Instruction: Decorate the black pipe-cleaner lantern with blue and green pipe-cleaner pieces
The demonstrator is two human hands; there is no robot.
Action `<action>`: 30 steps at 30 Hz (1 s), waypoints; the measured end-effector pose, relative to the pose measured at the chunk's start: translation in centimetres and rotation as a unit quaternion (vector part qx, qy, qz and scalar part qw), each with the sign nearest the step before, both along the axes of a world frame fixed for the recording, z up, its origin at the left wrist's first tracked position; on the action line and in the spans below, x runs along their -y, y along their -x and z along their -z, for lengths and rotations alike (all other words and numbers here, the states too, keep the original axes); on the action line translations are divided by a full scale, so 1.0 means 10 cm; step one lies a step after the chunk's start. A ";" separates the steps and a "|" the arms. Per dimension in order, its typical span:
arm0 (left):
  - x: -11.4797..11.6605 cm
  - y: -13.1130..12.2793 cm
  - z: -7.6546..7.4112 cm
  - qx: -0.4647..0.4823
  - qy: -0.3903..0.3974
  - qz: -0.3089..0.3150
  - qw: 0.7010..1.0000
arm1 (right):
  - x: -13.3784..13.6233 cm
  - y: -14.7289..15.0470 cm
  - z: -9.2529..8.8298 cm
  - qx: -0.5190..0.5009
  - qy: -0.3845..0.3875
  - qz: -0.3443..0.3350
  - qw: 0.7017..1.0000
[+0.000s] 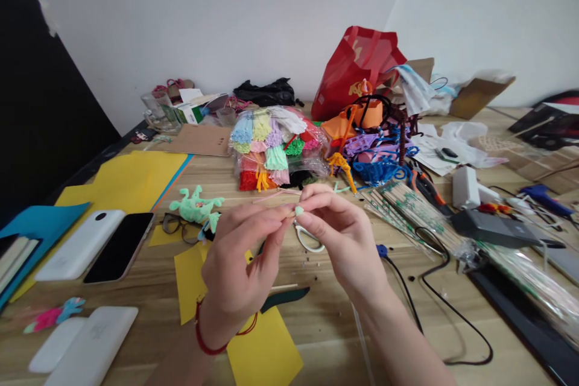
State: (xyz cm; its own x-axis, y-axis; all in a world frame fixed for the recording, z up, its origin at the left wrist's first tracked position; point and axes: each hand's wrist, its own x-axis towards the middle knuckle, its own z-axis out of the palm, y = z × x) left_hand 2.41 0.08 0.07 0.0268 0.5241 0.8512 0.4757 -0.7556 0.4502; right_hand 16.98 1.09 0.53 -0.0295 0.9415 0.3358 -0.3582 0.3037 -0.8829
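Note:
My left hand [242, 259] and my right hand [341, 235] meet above the middle of the wooden table [316, 325], fingertips pinched together on a small pale green piece [299, 210]. A thin pink strand [275, 196] lies just beyond the fingers; whether they hold it I cannot tell. A red cord circles my left wrist. White-handled scissors [309, 240] lie on the table under my right hand. A green pipe-cleaner figure [198, 207] lies to the left, beside a pair of glasses [177, 226].
A clear bag of coloured pipe cleaners [275, 148] sits behind the hands, with a red bag [357, 69] and tangled purple and blue pipe cleaners [380, 154] at the back right. A phone [120, 247], white cases, yellow paper [266, 353], bundled sticks [407, 208] and black cables [434, 289] surround me.

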 end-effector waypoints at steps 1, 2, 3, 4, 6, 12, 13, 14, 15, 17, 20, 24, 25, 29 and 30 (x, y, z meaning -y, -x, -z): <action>0.00 -0.01 0.00 0.021 0.016 0.008 1.000 | 0.00 0.00 0.01 -0.005 0.005 0.001 1.000; 0.00 -0.02 -0.01 0.043 0.037 0.018 0.998 | 0.00 0.01 0.01 -0.012 0.013 -0.001 1.000; 0.00 -0.02 -0.02 0.063 0.064 0.031 0.995 | 0.00 0.02 0.02 -0.022 0.024 -0.004 0.999; 0.00 -0.03 -0.03 0.079 0.097 0.050 0.991 | 0.00 0.03 0.03 -0.034 0.036 -0.010 0.999; 0.01 -0.03 -0.05 0.101 0.173 0.100 0.975 | 0.00 0.05 0.05 -0.062 0.066 -0.029 0.995; -0.03 0.08 -0.12 0.152 0.316 0.218 0.911 | 0.00 0.06 0.08 -0.085 0.154 -0.108 0.978; -0.04 0.10 -0.12 0.152 0.319 0.222 0.909 | -0.01 0.06 0.08 -0.082 0.156 -0.121 0.977; -0.06 0.12 -0.13 0.149 0.318 0.220 0.910 | -0.01 0.04 0.08 -0.078 0.152 -0.130 0.977; -0.06 0.13 -0.13 0.146 0.315 0.214 0.913 | -0.02 0.03 0.08 -0.073 0.143 -0.135 0.978; -0.07 0.17 -0.13 0.139 0.307 0.201 0.920 | -0.04 0.00 0.08 -0.054 0.121 -0.132 0.982; -0.06 0.20 -0.14 0.136 0.287 0.180 0.931 | -0.06 -0.03 0.06 0.000 0.065 -0.107 0.992; -0.01 0.21 -0.13 0.110 0.197 0.095 0.970 | -0.03 -0.04 0.06 0.114 -0.051 -0.021 0.992; 0.01 0.19 -0.13 0.093 0.168 0.067 0.979 | -0.01 -0.03 0.06 0.146 -0.084 0.016 0.986; 0.08 0.06 -0.08 0.024 0.017 -0.027 0.999 | 0.06 0.05 0.08 0.223 -0.192 0.177 0.939; 0.10 0.03 -0.07 0.012 -0.009 -0.040 0.999 | 0.07 0.07 0.09 0.222 -0.203 0.205 0.931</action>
State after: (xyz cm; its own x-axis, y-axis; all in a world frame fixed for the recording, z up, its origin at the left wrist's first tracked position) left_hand 2.15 -0.88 0.79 -0.0355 0.5091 0.8600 0.5234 -0.7236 0.4500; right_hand 16.25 0.41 -0.40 0.0843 0.7027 0.7065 0.2350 0.6750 -0.6994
